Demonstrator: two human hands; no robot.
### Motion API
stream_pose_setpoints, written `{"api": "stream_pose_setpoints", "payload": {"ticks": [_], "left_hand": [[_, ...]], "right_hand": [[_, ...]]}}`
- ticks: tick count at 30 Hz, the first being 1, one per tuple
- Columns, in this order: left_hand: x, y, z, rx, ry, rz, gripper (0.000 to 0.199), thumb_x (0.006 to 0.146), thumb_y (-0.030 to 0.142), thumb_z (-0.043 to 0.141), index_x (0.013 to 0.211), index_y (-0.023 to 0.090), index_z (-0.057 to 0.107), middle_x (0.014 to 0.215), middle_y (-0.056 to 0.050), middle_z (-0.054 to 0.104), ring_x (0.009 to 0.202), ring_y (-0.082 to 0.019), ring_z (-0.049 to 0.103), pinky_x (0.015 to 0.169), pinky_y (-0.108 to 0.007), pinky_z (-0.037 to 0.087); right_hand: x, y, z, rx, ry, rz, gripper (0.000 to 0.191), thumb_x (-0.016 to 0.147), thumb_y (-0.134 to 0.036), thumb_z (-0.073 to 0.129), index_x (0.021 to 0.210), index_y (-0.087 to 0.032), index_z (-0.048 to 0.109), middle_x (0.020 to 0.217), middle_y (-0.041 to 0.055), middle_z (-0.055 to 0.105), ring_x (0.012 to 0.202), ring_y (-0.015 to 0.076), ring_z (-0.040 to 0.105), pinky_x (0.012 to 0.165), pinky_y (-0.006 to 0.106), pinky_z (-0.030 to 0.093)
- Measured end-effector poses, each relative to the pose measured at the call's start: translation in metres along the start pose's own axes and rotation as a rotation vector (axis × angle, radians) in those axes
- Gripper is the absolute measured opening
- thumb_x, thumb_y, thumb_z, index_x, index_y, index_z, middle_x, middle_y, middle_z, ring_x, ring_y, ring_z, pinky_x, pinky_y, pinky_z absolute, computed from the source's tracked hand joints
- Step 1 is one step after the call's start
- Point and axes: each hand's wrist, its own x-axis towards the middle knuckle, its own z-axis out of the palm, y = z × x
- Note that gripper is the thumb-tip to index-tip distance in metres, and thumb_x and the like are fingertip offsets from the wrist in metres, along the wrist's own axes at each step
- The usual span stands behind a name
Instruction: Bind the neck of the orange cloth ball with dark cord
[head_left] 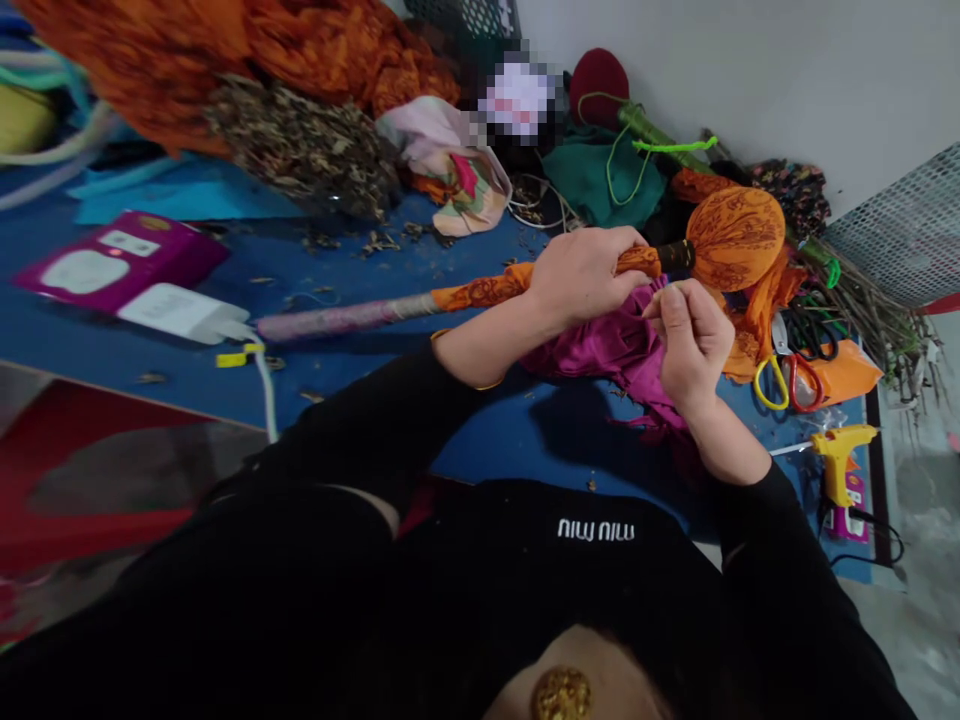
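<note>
My left hand point(581, 272) is wrapped round a long stick point(480, 291) covered in orange patterned cloth. The stick lies slantwise over the table, its left part bound in a greyish-pink wrapping. At its right end bulges a round orange cloth-covered head point(736, 238), with a dark band point(675, 257) tied round the neck below it. Just beneath that neck, my right hand point(696, 338) is closed in a pinch; what its fingertips hold is too small to make out. Crumpled magenta cloth point(600, 345) lies under both hands.
To the right lie scissors point(784, 375) with yellow and red handles and a yellow glue gun point(844, 445). A purple box point(124, 265) and a white power strip point(184, 312) are at left. Orange cloth point(300, 45), dried plant matter point(300, 145) and teal cloth point(604, 175) line the back.
</note>
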Motion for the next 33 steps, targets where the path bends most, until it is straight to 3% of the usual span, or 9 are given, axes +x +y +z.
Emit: {"api": "stream_pose_setpoints", "payload": {"ticks": [4, 6, 11, 15, 18, 21, 23, 27, 33], "left_hand": [[0.0, -0.002, -0.004, 0.071, -0.006, 0.02, 0.043, 0.096, 0.037, 0.057, 0.129, 0.022, 0.08, 0.12, -0.012, 0.085, 0.111, -0.033, 0.079, 0.094, -0.043, 0.061], [0.0, -0.001, -0.006, 0.098, -0.043, 0.019, 0.044, 0.097, 0.037, 0.058, 0.131, 0.021, 0.08, 0.12, -0.013, 0.085, 0.112, -0.034, 0.079, 0.095, -0.043, 0.06], [-0.003, 0.002, -0.006, 0.099, -0.102, 0.038, 0.039, 0.097, 0.039, 0.06, 0.127, 0.026, 0.081, 0.116, -0.009, 0.085, 0.11, -0.032, 0.078, 0.093, -0.041, 0.059], [-0.005, 0.003, -0.004, 0.077, -0.117, 0.069, 0.037, 0.097, 0.04, 0.06, 0.124, 0.028, 0.081, 0.113, -0.007, 0.085, 0.107, -0.031, 0.078, 0.09, -0.04, 0.058], [-0.006, 0.006, -0.004, 0.094, -0.157, 0.08, 0.035, 0.098, 0.04, 0.058, 0.122, 0.028, 0.081, 0.111, -0.007, 0.085, 0.104, -0.032, 0.078, 0.088, -0.04, 0.057], [-0.009, 0.009, -0.002, 0.149, -0.193, 0.093, 0.033, 0.1, 0.042, 0.058, 0.118, 0.029, 0.081, 0.11, -0.008, 0.085, 0.102, -0.033, 0.078, 0.083, -0.04, 0.056], [-0.011, 0.013, -0.001, 0.184, -0.202, 0.095, 0.034, 0.1, 0.042, 0.057, 0.12, 0.028, 0.081, 0.11, -0.008, 0.084, 0.101, -0.033, 0.078, 0.081, -0.041, 0.055], [-0.017, 0.021, 0.001, 0.28, -0.199, 0.106, 0.04, 0.102, 0.04, 0.053, 0.125, 0.021, 0.079, 0.11, -0.012, 0.083, 0.1, -0.035, 0.079, 0.077, -0.042, 0.055], [-0.025, 0.032, 0.007, 0.511, -0.244, 0.204, 0.042, 0.106, 0.024, 0.045, 0.136, 0.012, 0.072, 0.113, -0.018, 0.082, 0.099, -0.036, 0.08, 0.07, -0.041, 0.051]], "right_hand": [[0.015, -0.006, -0.019, -0.263, -0.08, -0.323, 0.041, 0.113, -0.047, 0.054, 0.081, -0.026, 0.069, 0.079, 0.0013, 0.071, 0.091, 0.022, 0.071, 0.098, 0.046, 0.057], [0.022, -0.01, -0.03, -0.374, -0.065, -0.39, 0.038, 0.112, -0.047, 0.055, 0.083, -0.028, 0.07, 0.086, 0.0025, 0.075, 0.098, 0.0238, 0.073, 0.102, 0.048, 0.057], [0.032, -0.011, -0.047, -0.377, -0.149, -0.27, 0.039, 0.114, -0.05, 0.05, 0.087, -0.028, 0.07, 0.094, 0.0038, 0.075, 0.09, 0.0206, 0.075, 0.086, 0.041, 0.063], [0.037, -0.002, -0.048, -0.229, -0.206, -0.347, 0.033, 0.114, -0.044, 0.052, 0.09, -0.028, 0.067, 0.093, 0.0017, 0.073, 0.086, 0.0173, 0.074, 0.08, 0.037, 0.062], [0.039, 0.004, -0.047, -0.229, -0.232, -0.312, 0.041, 0.115, -0.054, 0.047, 0.089, -0.028, 0.065, 0.094, 0.0043, 0.074, 0.087, 0.0183, 0.074, 0.083, 0.038, 0.063], [0.039, 0.004, -0.047, -0.299, -0.272, -0.135, 0.049, 0.112, -0.067, 0.042, 0.086, -0.03, 0.064, 0.098, 0.0077, 0.076, 0.093, 0.0214, 0.074, 0.092, 0.041, 0.064], [0.04, 0.003, -0.046, -0.278, -0.287, -0.088, 0.045, 0.112, -0.063, 0.044, 0.087, -0.031, 0.064, 0.103, 0.0069, 0.077, 0.097, 0.0224, 0.074, 0.096, 0.041, 0.063], [0.042, 0.004, -0.044, -0.186, -0.272, -0.2, 0.035, 0.115, -0.045, 0.048, 0.087, -0.03, 0.06, 0.101, 0.0033, 0.077, 0.099, 0.0188, 0.075, 0.091, 0.037, 0.062], [0.041, 0.018, -0.043, -0.323, -0.286, -0.073, 0.047, 0.114, -0.058, 0.035, 0.085, -0.031, 0.059, 0.109, 0.0076, 0.077, 0.103, 0.0236, 0.073, 0.095, 0.042, 0.064]]}}
